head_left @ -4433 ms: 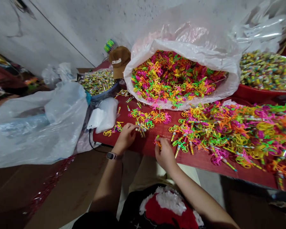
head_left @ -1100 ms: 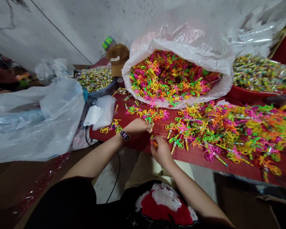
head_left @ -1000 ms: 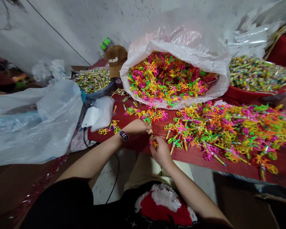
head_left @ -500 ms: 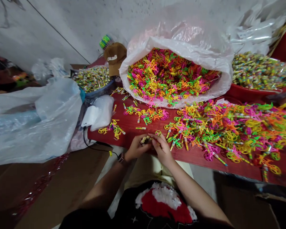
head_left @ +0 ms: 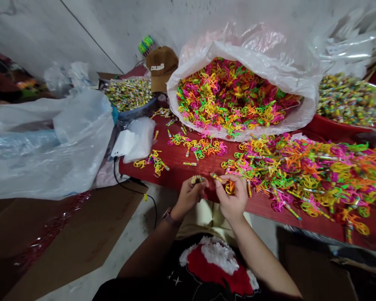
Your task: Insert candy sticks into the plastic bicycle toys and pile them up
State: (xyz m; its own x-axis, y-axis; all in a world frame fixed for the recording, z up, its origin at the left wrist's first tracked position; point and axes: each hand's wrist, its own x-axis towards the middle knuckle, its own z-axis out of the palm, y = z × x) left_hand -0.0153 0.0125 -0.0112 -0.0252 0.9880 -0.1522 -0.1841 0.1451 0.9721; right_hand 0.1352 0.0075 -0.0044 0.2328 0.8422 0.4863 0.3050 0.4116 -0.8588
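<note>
My left hand is closed around a bundle of short, thin tubes, whose pale round ends poke out at the top. Between the thumb and fingers of my right hand is a single yellow-patterned tube, tilted and pointing left. A yellow-orange plastic wheel piece shows inside the curl of that hand; whether it is joined to the tube I cannot tell. Both hands are apart, over the front edge of the red table. Close to my right hand spreads a heap of bright wheel-shaped plastic toys on tubes.
Behind stands a white sack full of coloured plastic pieces. Tubes fill a blue basin at left and a red basin at right. A white power bank, its cable hanging down, lies beside a plastic bag. A brown cap sits behind.
My hands were together at the bundle; now the right has moved away to the right with a single tube in its fingers. The left still grips the bundle. The view has shifted slightly.
</note>
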